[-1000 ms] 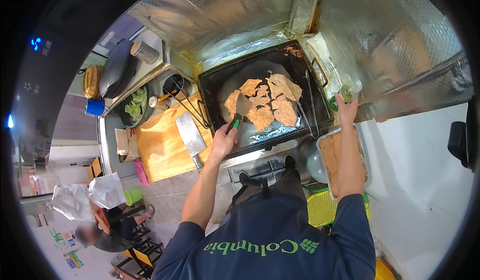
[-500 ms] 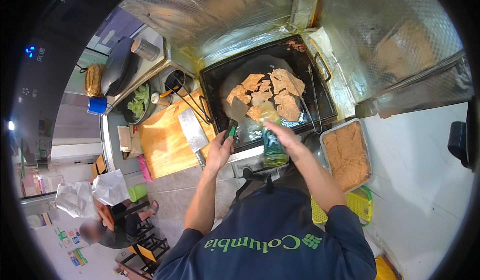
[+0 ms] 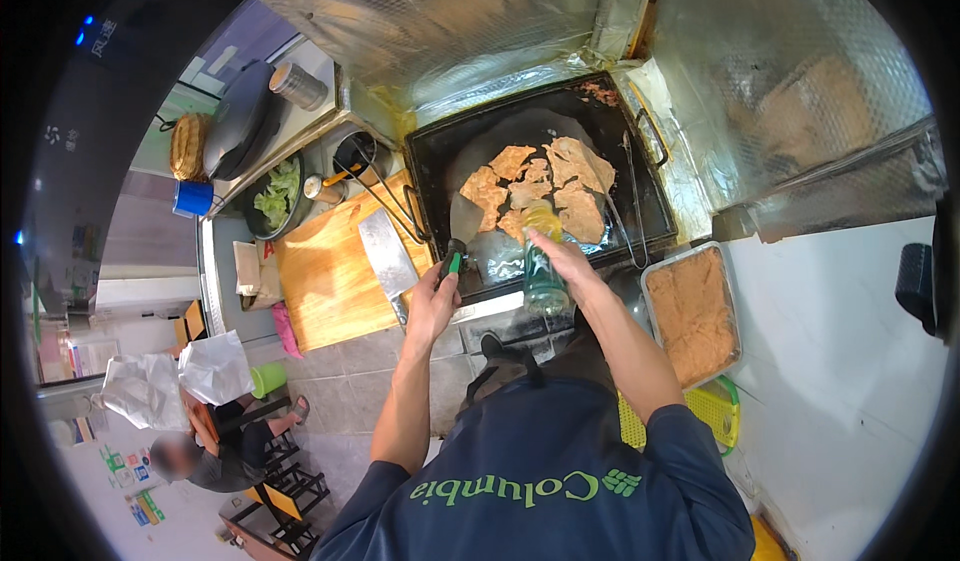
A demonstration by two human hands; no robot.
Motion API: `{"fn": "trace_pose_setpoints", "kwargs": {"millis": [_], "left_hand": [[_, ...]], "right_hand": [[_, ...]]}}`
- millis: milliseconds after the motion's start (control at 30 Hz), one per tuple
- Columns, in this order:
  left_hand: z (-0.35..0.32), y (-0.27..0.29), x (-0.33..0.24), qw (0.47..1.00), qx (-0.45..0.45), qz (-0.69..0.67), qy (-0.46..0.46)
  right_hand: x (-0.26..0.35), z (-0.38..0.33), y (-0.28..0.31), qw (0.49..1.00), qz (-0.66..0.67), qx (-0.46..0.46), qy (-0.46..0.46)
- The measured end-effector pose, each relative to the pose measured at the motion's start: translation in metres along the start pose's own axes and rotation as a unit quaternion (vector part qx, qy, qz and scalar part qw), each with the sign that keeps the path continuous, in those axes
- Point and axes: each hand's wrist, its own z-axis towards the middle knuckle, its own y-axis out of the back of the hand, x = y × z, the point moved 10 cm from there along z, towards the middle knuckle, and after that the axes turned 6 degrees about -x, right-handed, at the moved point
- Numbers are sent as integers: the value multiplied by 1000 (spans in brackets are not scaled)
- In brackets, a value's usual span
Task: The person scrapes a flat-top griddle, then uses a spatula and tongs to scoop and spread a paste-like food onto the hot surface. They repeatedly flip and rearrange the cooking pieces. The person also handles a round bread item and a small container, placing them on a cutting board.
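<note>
My left hand point(image 3: 432, 303) grips the green handle of a metal spatula point(image 3: 463, 223) whose blade lies on the black griddle point(image 3: 440, 161). My right hand point(image 3: 567, 261) holds a clear plastic squeeze bottle point(image 3: 541, 261) with a yellow top, tipped over the griddle's near edge. Several flat golden-brown pieces of meat point(image 3: 540, 186) lie in the middle of the griddle. A pair of metal tongs point(image 3: 632, 196) rests along its right side.
A wooden cutting board point(image 3: 325, 286) with a cleaver point(image 3: 388, 251) sits left of the griddle. A bowl of greens point(image 3: 272, 196) stands behind it. A metal tray of breaded pieces point(image 3: 692, 311) sits at the right. A seated person point(image 3: 215, 446) is at lower left. Foil-lined walls point(image 3: 450, 21) surround the griddle.
My right hand came back from the far right, picked up the bottle and now tips it over the griddle's near edge. My left hand stayed on the spatula.
</note>
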Motion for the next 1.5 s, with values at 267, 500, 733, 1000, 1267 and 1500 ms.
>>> {"fn": "trace_pose_setpoints", "kwargs": {"millis": [267, 500, 733, 1000, 1267, 1500], "left_hand": [[14, 1, 15, 1000, -19, -12, -3], [14, 5, 27, 999, -27, -28, 25], [20, -2, 26, 1000, -9, -29, 0], [-2, -23, 11, 999, 25, -47, 12], [2, -52, 19, 997, 62, 47, -25], [-7, -15, 10, 999, 8, -52, -6]], "right_hand": [[22, -14, 9, 978, -174, -1, 112], [177, -96, 169, 783, -292, -425, 347], [157, -25, 300, 789, -193, -443, 379], [91, 7, 313, 823, -231, -402, 327], [98, -23, 139, 672, -610, -337, 250], [99, -32, 156, 761, -463, -373, 260]]}}
